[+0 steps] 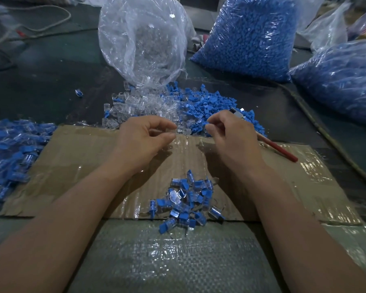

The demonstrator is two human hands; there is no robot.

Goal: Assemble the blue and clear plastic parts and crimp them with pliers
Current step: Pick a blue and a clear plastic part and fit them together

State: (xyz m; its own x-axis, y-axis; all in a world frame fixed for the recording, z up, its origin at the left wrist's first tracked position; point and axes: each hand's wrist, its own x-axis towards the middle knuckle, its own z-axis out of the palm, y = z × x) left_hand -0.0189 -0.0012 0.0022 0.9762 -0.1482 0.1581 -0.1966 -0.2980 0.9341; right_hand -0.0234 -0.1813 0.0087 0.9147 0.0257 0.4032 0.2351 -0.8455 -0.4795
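Both hands are hovering close: your left hand [144, 140] is pinching a clear part [181, 130]; your right hand [230, 136] is curling, contents unclear. Be aligning pieces squarely before pressing.

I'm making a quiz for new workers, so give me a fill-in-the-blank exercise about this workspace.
1. The pliers at the right hand have a ___ handle.
2. The assembled pile between the forearms lies mostly on ___.
3. The open bag behind the hands holds ___ parts.
Missing: red; cardboard; clear.
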